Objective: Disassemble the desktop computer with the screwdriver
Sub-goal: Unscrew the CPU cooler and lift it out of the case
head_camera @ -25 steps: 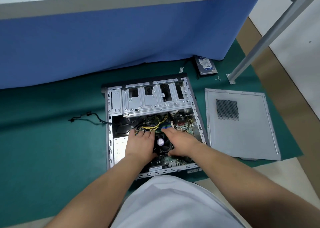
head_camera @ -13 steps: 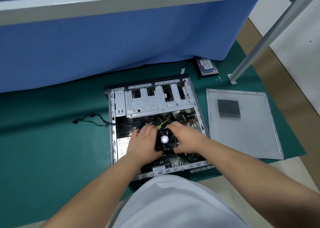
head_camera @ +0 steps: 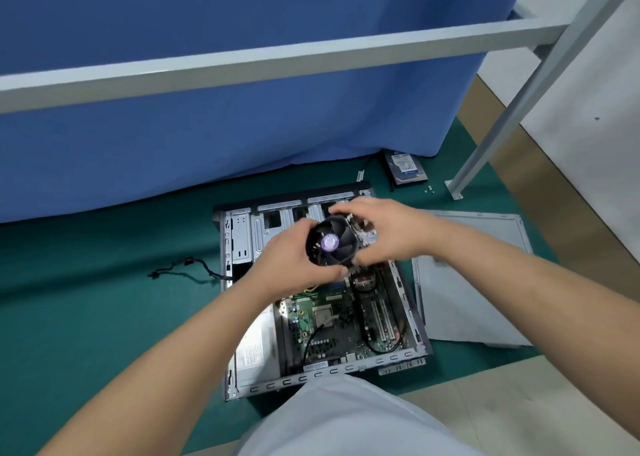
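The desktop computer (head_camera: 322,303), lying open on the green mat (head_camera: 104,317), has just been relieved of its cooler fan (head_camera: 331,244), now gripped above the case between 2 curled hands, left hand (head_camera: 294,265) and right hand (head_camera: 384,233), so the processor (head_camera: 323,317) is judged exposed.

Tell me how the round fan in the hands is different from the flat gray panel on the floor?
The fan is black and round with a purple middle; the panel is gray, flat and rectangular. The fan is held up by the left hand and right hand above the computer case; the panel lies on the green mat beside the case. The fan looks smaller. Both are out of the computer.
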`<control>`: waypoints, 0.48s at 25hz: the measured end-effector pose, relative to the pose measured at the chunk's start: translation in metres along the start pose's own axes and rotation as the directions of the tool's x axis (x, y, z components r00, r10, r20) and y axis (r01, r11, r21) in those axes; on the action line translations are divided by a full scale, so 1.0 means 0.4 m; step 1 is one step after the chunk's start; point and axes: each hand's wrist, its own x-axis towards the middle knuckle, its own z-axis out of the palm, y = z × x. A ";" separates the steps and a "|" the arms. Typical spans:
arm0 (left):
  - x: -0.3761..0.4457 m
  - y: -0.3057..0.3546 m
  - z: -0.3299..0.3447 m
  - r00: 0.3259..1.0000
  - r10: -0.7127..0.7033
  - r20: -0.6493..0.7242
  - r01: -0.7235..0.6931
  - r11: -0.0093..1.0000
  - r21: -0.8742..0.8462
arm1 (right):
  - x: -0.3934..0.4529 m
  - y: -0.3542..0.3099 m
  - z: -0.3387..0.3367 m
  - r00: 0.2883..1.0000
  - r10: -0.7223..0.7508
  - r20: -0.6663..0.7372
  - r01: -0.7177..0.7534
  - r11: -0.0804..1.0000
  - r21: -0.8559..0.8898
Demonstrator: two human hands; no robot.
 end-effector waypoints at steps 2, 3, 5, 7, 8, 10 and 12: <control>0.009 0.009 -0.032 0.995 -0.078 -0.063 0.064 0.978 -0.197 | 0.008 0.000 -0.040 0.996 0.009 -0.088 0.000 0.995 0.097; 0.016 0.010 -0.045 0.987 -0.135 -0.090 0.103 0.950 -0.295 | 0.012 0.000 -0.048 0.989 0.028 -0.142 -0.003 0.985 0.170; 0.032 0.009 -0.066 0.960 -0.254 -0.115 0.173 0.867 -0.467 | 0.018 -0.001 -0.033 0.947 0.128 -0.296 -0.014 0.934 0.358; 0.043 0.007 -0.076 0.927 -0.356 -0.118 0.218 0.767 -0.604 | 0.021 -0.004 0.020 0.856 0.282 -0.433 -0.028 0.862 0.506; 0.045 0.007 -0.078 0.910 -0.401 -0.111 0.232 0.711 -0.664 | 0.020 -0.007 0.054 0.822 0.341 -0.457 -0.047 0.839 0.542; 0.046 0.007 -0.077 0.879 -0.468 -0.090 0.238 0.594 -0.768 | 0.017 -0.011 0.126 0.826 0.386 -0.411 -0.105 0.821 0.561; 0.045 0.009 -0.070 0.864 -0.500 -0.061 0.229 0.497 -0.837 | 0.016 -0.017 0.184 0.883 0.360 -0.300 -0.157 0.831 0.533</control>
